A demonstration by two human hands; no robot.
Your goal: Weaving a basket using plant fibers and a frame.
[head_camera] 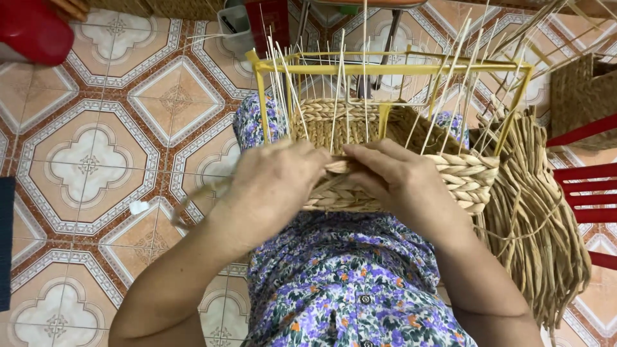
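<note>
A half-woven straw basket (466, 180) rests on my lap, built around a yellow frame (385, 67) with several thin upright sticks (334, 90). My left hand (273, 186) grips a tan straw strand (193, 196) that trails off to the left, blurred. My right hand (398, 180) presses on the braided near wall of the basket, fingers curled over the weave. Both hands meet at the basket's near rim.
A thick bundle of loose straw strands (540, 238) hangs at my right side. A red slatted chair (588, 186) and a woven basket (578, 99) stand at the right. A red object (32, 29) is at the top left on the patterned tile floor (96, 148).
</note>
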